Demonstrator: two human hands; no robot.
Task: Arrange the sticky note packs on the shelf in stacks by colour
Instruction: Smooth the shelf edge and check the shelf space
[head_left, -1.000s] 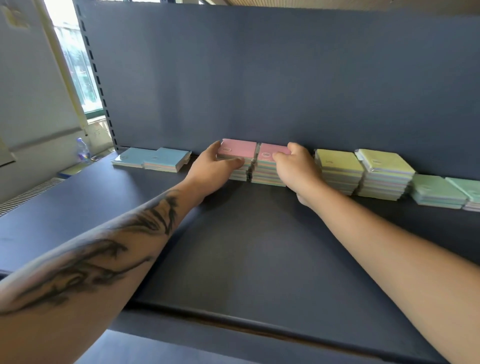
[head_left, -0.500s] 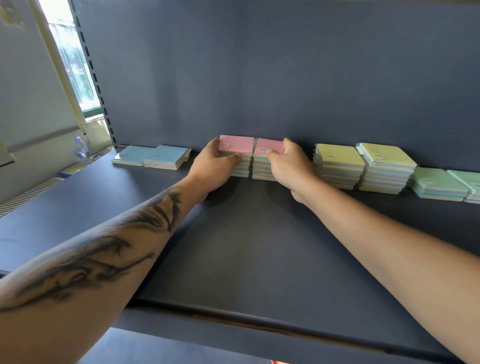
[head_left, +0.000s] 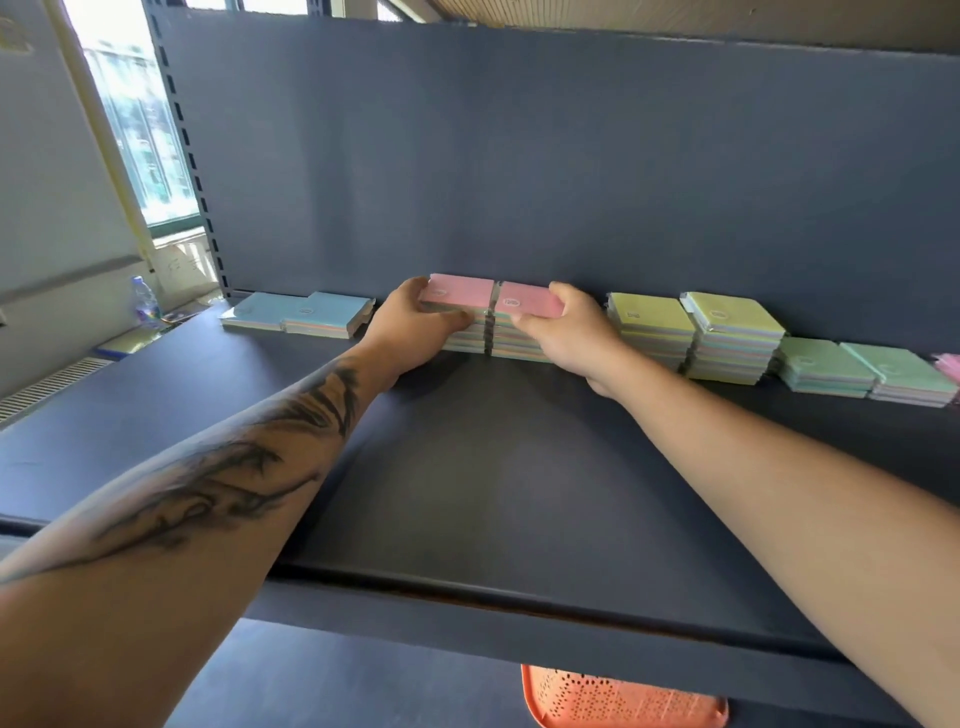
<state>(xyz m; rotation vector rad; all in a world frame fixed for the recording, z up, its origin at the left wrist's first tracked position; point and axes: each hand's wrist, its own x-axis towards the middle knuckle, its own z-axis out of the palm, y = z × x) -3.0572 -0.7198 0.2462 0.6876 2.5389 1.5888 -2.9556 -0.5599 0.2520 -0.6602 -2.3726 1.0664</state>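
Gripping the two pink-topped stacks at the centre of the frame, the fingers curl round the top packs: the left hand (head_left: 410, 325) holds the left pink stack (head_left: 460, 301) with its thumb along the front edge, and the right hand (head_left: 563, 332) holds the right pink stack (head_left: 527, 306) the same way. The two stacks stand side by side, touching or nearly so, against the shelf's back panel (head_left: 519, 156).

Outward along the shelf (head_left: 467, 467), two low blue stacks (head_left: 301, 314) lie to the left, two taller yellow-green stacks (head_left: 696, 332) just to the right, then two green stacks (head_left: 862, 371), and a pink pack (head_left: 950, 366) cut off at the right edge.

The risk, as I judge it, is that squeezing only the top packs slides them off the ones beneath, skewing a stack. A sideways nudge from the right hand could also knock the neighbouring yellow-green stack.
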